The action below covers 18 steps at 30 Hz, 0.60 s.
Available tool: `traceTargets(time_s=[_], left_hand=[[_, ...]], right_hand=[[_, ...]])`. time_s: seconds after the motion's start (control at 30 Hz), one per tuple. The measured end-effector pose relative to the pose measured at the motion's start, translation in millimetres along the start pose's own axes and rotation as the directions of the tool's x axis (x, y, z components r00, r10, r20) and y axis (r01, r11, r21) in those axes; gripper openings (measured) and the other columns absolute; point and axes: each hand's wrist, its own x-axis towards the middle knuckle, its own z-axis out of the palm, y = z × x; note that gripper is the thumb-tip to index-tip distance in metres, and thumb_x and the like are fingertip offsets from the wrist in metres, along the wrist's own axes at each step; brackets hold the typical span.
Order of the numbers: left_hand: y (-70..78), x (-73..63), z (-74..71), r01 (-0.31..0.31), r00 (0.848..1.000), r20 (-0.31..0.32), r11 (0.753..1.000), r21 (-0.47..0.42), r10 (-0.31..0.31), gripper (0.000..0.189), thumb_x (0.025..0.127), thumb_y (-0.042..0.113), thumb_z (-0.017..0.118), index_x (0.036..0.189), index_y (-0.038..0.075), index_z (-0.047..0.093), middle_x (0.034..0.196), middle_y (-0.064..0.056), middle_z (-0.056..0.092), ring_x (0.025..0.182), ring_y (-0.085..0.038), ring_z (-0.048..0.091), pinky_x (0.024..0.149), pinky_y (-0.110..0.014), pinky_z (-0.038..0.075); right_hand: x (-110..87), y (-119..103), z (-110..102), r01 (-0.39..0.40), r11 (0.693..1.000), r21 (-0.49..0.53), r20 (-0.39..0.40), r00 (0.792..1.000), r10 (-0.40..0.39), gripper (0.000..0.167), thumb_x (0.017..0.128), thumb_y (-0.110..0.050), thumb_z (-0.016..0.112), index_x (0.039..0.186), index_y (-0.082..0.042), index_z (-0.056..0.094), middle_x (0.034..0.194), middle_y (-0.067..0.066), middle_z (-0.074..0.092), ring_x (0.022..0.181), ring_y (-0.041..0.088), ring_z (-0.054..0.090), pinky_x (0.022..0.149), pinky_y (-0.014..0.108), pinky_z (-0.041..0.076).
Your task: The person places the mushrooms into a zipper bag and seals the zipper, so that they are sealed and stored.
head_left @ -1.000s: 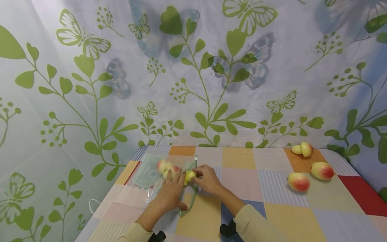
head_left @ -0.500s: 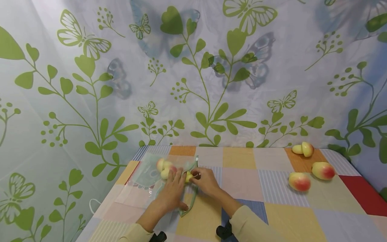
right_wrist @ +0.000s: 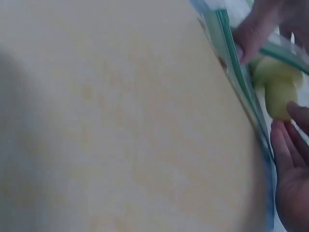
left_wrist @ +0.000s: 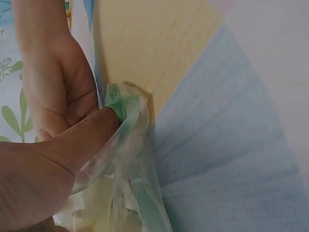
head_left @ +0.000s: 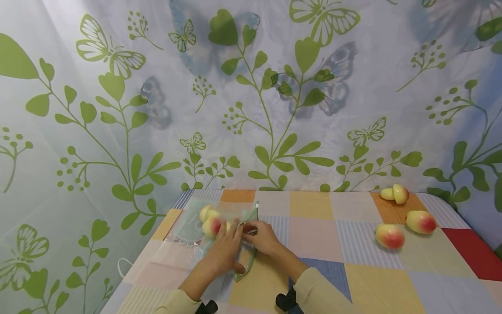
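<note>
A clear zip bag [head_left: 188,222] with a green-edged mouth lies at the table's left. My left hand [head_left: 224,250] holds it at the mouth, fingers over the top layer and thumb [left_wrist: 91,135] hooked at the green strip. My right hand [head_left: 262,237] reaches to that mouth. Its fingertips pinch the stem of a yellow toy mushroom [right_wrist: 280,94], whose cap is between the two green strips in the right wrist view. Inside the bag are a red-blushed yellow toy fruit [head_left: 211,227] and a pale yellow rounded piece [head_left: 206,213]. My left fingers partly hide the contents.
Two red-and-yellow toy fruits [head_left: 390,237] [head_left: 421,221] lie on the right of the patchwork tablecloth [head_left: 313,231]. Behind them, near the back edge, lies another yellow toy mushroom [head_left: 395,194]. A leaf-patterned curtain [head_left: 274,109] hangs behind the table. A white cord [head_left: 122,267] shows at the left edge.
My right hand has moved a little left with the toy mushroom, deeper into the bag's mouth. The pieces inside have shifted left and turned. My left hand stays at the mouth.
</note>
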Motion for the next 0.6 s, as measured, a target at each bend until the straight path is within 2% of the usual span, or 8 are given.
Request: traceTargets(time_s=[0.2, 0.4, 0.6], left_hand=[[2.3, -0.2, -2.7, 0.003, 1.000, 0.004, 0.999, 0.034, -0.003, 0.126, 0.054, 0.048, 0.100, 0.148, -0.010, 0.041, 0.154, -0.031, 0.039, 0.135, -0.061, 0.038, 0.108, -0.060, 0.041], [3.0, 0.9, -4.9, 0.013, 1.000, 0.014, 0.999, 0.038, -0.014, 0.127, 0.053, 0.049, 0.100, 0.148, -0.010, 0.042, 0.153, -0.031, 0.042, 0.136, -0.059, 0.038, 0.108, -0.058, 0.042], [3.0, 0.5, -4.8, 0.023, 1.000, 0.010, 1.000, 0.020, -0.023, 0.127, 0.053, 0.048, 0.101, 0.148, -0.010, 0.041, 0.152, -0.031, 0.042, 0.136, -0.061, 0.038, 0.107, -0.059, 0.042]], right_hand=[[-2.9, 0.9, -14.3, -0.002, 0.996, 0.093, 0.101, 0.995, -0.007, 0.027, 0.097, -0.010, 0.073, 0.122, -0.001, 0.071, 0.118, 0.011, 0.071, 0.111, 0.031, 0.069, 0.085, 0.034, 0.059], [-3.7, -4.2, -35.7, 0.001, 0.998, 0.067, 0.120, 0.993, -0.009, 0.028, 0.098, -0.005, 0.070, 0.126, 0.002, 0.068, 0.120, 0.015, 0.070, 0.112, 0.032, 0.067, 0.091, 0.038, 0.056], [-10.7, -13.3, -61.4, -0.034, 0.998, 0.054, 0.106, 0.994, 0.028, 0.033, 0.099, -0.006, 0.069, 0.130, 0.005, 0.065, 0.122, 0.018, 0.068, 0.110, 0.033, 0.068, 0.090, 0.038, 0.057]])
